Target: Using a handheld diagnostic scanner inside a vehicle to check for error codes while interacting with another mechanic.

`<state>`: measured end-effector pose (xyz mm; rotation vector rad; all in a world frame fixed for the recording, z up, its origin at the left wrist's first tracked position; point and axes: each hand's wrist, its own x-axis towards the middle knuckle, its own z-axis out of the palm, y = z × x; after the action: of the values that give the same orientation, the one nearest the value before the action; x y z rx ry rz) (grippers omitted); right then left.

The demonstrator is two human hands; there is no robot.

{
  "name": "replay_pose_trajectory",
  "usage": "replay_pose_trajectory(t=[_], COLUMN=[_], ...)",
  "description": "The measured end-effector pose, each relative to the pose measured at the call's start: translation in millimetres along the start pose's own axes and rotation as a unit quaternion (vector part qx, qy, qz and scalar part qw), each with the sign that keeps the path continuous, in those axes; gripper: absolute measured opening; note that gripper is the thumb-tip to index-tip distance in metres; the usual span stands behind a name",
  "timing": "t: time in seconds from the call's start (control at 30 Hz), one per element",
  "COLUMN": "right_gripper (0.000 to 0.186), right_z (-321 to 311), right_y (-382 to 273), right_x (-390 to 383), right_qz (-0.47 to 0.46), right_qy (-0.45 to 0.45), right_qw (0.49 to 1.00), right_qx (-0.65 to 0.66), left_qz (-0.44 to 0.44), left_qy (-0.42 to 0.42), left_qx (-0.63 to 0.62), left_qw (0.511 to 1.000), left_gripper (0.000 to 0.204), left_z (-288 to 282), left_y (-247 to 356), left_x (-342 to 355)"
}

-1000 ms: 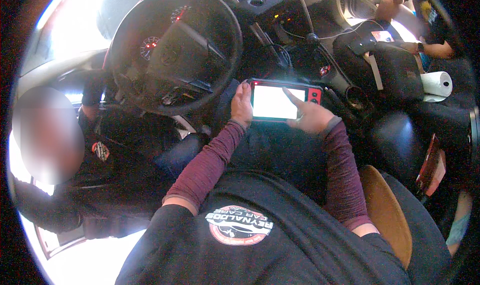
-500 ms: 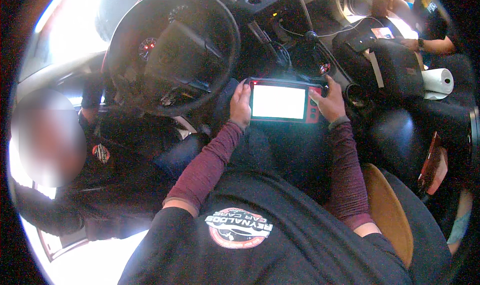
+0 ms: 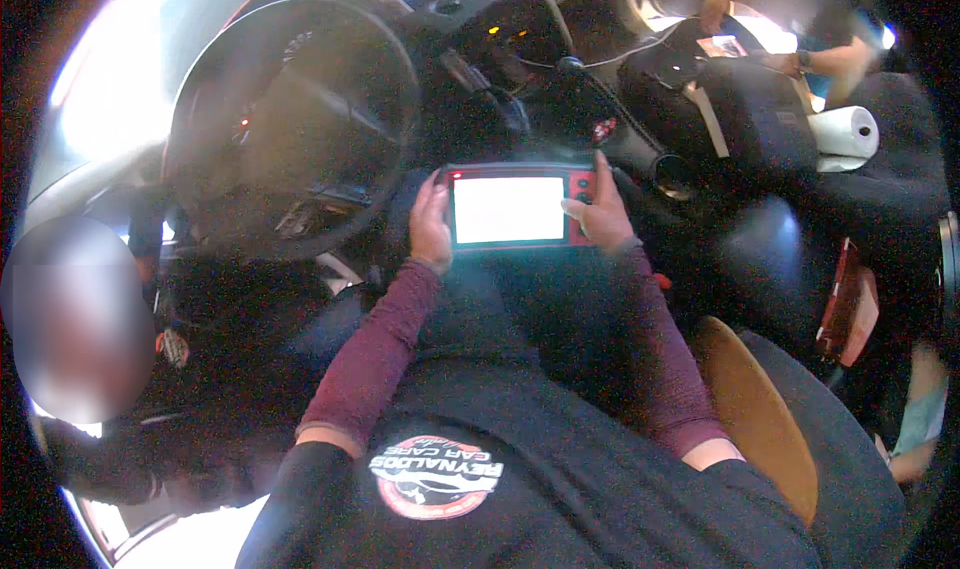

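Between my two hands, above my lap, is a red and black handheld diagnostic tablet (image 3: 510,210). Its screen glows white, too bright to read. My left hand (image 3: 431,224) is closed on the tablet's left end, fingers along the side. My right hand (image 3: 604,212) grips the right end, with its thumb over the right edge of the screen near the buttons. Beyond the tablet, to the left, stands the steering wheel (image 3: 408,119).
A gear lever (image 3: 570,66) rises from the centre console. On the passenger side are a black bag (image 3: 760,119) and a white paper roll (image 3: 845,134). One person (image 3: 90,319) is close on the left; another person's arm (image 3: 840,57) reaches in at the far right.
The view has shifted, so the tablet, both hands and the car interior appear further left. My right thumb has moved inward onto the screen's edge. Both hands keep hold of the tablet.
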<state>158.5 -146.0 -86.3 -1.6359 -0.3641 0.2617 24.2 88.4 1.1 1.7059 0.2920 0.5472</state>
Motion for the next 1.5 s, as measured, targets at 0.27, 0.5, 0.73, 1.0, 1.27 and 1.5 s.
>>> replay_pose_trajectory(t=[0.27, 0.5, 0.73, 1.0, 1.27, 1.5], right_gripper=[0.110, 0.116, 0.111, 0.116, 0.119, 0.122], right_z=[10, 9, 11, 12, 18, 14], right_y=[1, -9, 9, -3, -21, -24], right_x=[4, 2, 10, 5, -1, -3], right_qz=[0.003, 0.019, 0.009, 0.032, 0.037, 0.038], right_qy=[0.006, 0.005, 0.022, 0.032, 0.053, 0.059], right_qw=[0.995, 1.000, 0.998, 0.999, 0.994, 0.992], right_qx=[0.097, -0.013, 0.056, -0.016, -0.086, -0.108], left_qz=[-0.026, -0.002, -0.023, -0.028, -0.018, -0.027], left_qy=[-0.026, -0.003, 0.004, 0.008, 0.009, 0.005], left_qx=[-0.038, 0.014, -0.081, -0.070, -0.046, -0.046], left_qw=[0.999, 1.000, 0.996, 0.997, 0.999, 0.999], left_gripper=[0.043, 0.043, 0.041, 0.041, 0.042, 0.042], left_z=[-13, -2, 2, 3, 2, 5], left_y=[-14, 2, -5, -2, 9, 11], left_x=[10, 5, 9, 6, 3, 2])
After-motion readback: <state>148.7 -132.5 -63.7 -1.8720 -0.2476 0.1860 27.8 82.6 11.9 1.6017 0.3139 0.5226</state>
